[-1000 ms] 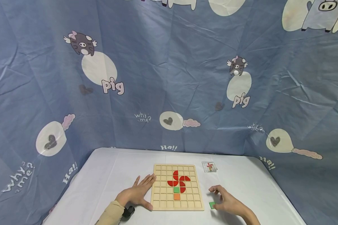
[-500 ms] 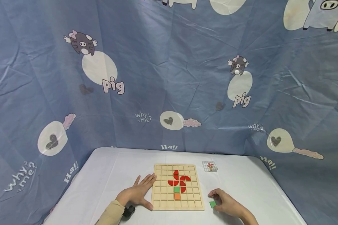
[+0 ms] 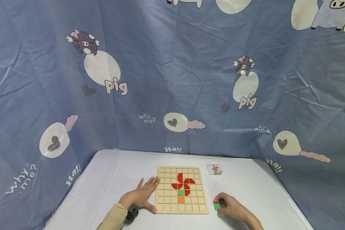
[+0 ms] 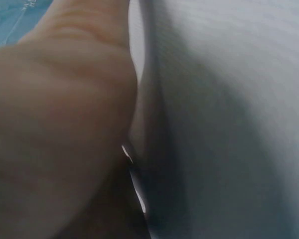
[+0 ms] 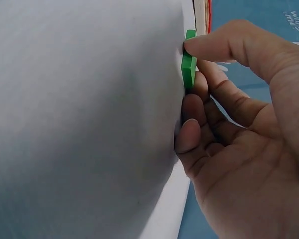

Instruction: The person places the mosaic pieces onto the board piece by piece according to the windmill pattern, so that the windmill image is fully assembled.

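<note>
My left hand [image 3: 141, 195] lies spread at the left edge of the wooden grid board [image 3: 163, 200], fingertips and thumb at its frame. In the left wrist view the hand [image 4: 55, 119] is close up beside the white cloth, its fingertips hidden. To the right of the board, thumb and index finger of my right hand [image 3: 232, 207] pinch a small green square tile [image 5: 189, 64] by its edges, low over the cloth. Red quarter-round pieces [image 3: 189, 181] form a pinwheel on the board. Below them sit another green square [image 3: 180, 192] and an orange square [image 3: 181, 199].
A small gridded card [image 3: 214, 169] with a matching pinwheel picture lies right of the board's far corner. White cloth [image 3: 126, 172] covers the table. Blue printed fabric [image 3: 149, 95] hangs behind it and along the sides.
The fingers of my right hand have closed in on the green tile and now pinch it; the tile has shifted up slightly. My left hand keeps its place at the board.
</note>
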`<action>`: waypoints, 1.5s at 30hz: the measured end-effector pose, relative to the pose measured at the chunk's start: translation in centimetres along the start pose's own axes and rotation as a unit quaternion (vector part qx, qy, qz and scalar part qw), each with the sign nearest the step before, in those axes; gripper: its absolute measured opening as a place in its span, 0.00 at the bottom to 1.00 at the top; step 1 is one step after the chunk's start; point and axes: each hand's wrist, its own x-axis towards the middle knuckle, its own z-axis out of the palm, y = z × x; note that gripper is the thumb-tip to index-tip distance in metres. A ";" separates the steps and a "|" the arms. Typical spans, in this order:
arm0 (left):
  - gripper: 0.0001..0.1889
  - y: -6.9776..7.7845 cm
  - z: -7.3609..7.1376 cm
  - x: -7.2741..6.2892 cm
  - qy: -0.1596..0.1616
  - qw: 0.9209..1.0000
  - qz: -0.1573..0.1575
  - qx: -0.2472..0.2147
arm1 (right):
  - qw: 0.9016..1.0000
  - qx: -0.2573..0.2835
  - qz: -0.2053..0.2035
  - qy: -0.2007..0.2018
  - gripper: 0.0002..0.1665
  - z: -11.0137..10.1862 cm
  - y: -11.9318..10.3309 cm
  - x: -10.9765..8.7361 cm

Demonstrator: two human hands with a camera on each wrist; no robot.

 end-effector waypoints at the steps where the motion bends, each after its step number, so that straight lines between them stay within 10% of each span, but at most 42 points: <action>1: 0.70 0.0 0.0 0.0 0.001 1.000 0.001 0.000 | 1.000 -0.002 0.000 0.001 0.20 0.0 0.0 0.0; 26: 0.71 -0.5 0.4 0.2 0.000 1.000 0.003 0.001 | 0.995 -0.046 -0.009 0.086 0.18 0.8 -1.9 1.2; 45: 0.70 -0.3 0.1 0.1 0.000 1.000 0.007 0.000 | 0.991 -0.064 -0.110 0.035 0.14 3.3 -6.9 4.2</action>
